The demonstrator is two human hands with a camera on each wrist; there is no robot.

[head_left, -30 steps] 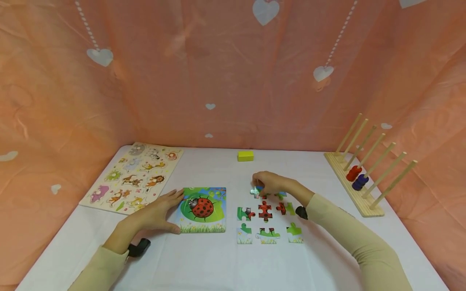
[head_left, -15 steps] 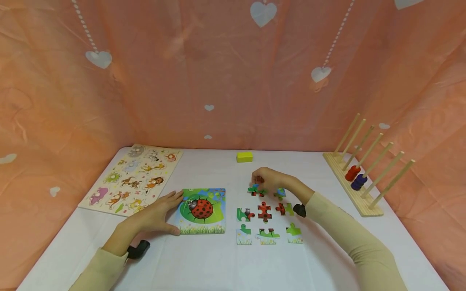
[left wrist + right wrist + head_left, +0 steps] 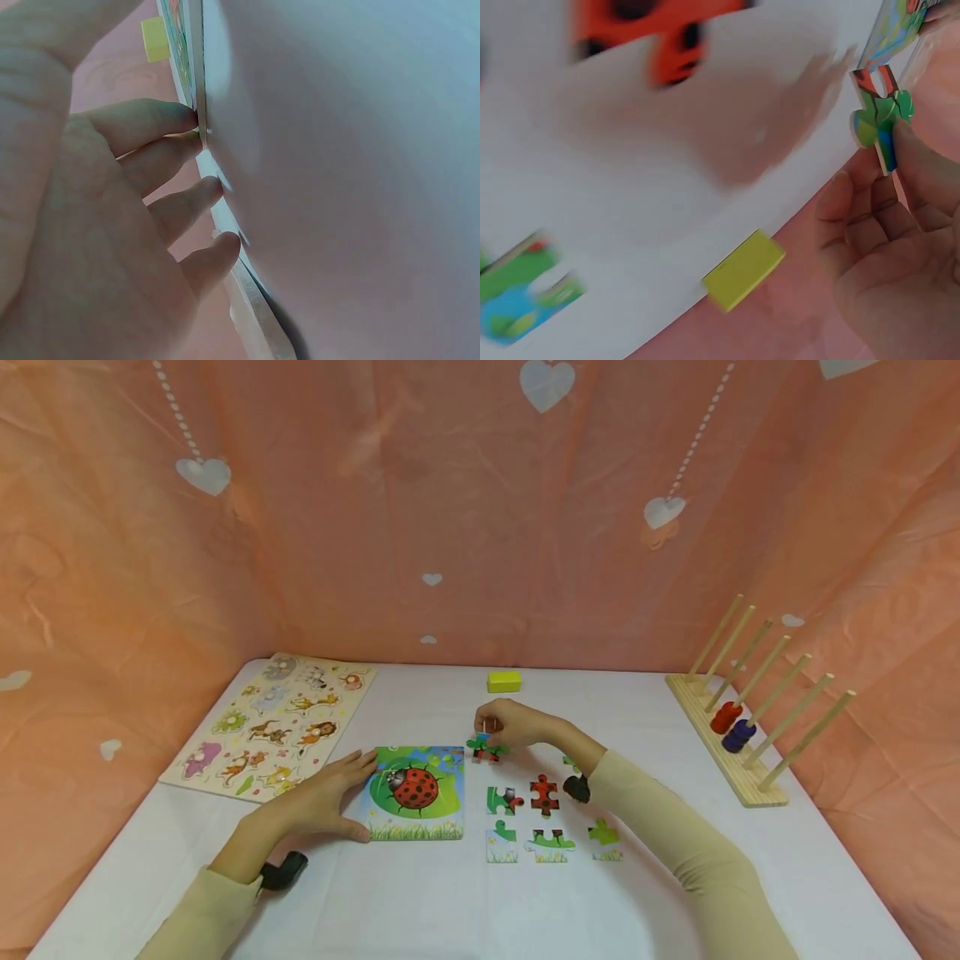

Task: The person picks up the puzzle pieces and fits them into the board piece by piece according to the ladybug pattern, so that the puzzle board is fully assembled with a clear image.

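My left hand (image 3: pixel 322 802) rests at the left side of a square ladybug picture board (image 3: pixel 435 822), thumb near its lower corner and fingers near the upper one. The left wrist view shows those fingertips at the board's edge. To the board's right, my right hand (image 3: pixel 517 724) pinches a green, red and blue jigsaw piece (image 3: pixel 881 112) between thumb and fingers, raised over the table. Several loose pieces lie below it in spaced rows, among them a red spotted piece (image 3: pixel 544 796) and a flowered corner piece (image 3: pixel 501 843). My right wrist and sleeve hide part of the group.
An animal peg puzzle board (image 3: pixel 247 727) lies at the far left. A yellow block (image 3: pixel 504 682) sits near the back edge. On the right, a wooden base (image 3: pixel 765 793) carries upright pegs with red rings (image 3: pixel 726 717) and blue rings (image 3: pixel 738 735). A patterned curtain (image 3: pixel 480 527) hangs behind.
My right hand has lifted the jigsaw piece from the top of the loose group and carried it left, close to the ladybug board. My left hand has stayed in place.
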